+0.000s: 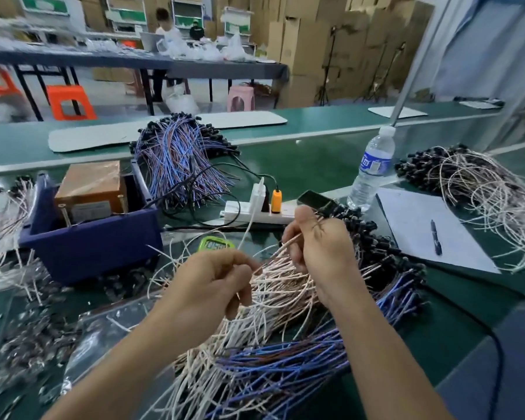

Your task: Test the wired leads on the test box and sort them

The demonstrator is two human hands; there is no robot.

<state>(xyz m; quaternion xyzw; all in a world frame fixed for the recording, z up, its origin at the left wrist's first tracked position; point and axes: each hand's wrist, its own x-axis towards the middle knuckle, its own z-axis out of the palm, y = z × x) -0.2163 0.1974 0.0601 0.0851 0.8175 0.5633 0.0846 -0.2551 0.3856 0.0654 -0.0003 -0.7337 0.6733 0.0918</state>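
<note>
Far-left heap: one heap of white leads [9,234] is laid on the green bench [315,165] beside the bin; the leads are too many to be counted.
Bin: one blue bin [94,247] is seen, with one copper-brown test box [88,189] stood inside it. A pale label is fixed to the box front, but its writing is too blurred to be read.
Rear heap: one heap of blue and purple leads [179,153] with black ends is piled behind the bin.
Timer: one green timer [215,244] is laid flat just beyond the left hand; its digits cannot be read with certainty.
Left hand: the left hand [212,283] is curled, with thin white leads pinched between thumb and fingers.
Power strip: one white power strip [255,215] is fitted with three plugs: white, dark and orange.
Middle heap: one middle heap [285,286] of whitish-pink leads is spread under both hands, with blue leads at its near side.
Right hand: the right hand [319,241] is curled round one pinkish lead above that heap.
Bottle: one clear water bottle [372,168] is stood upright; its blue label cannot be read.
Paper: one white sheet [412,213] is laid flat, with one dark pen [436,237] on it.
Right heap: one further heap of pale leads [482,189] is piled at the far right.
</note>
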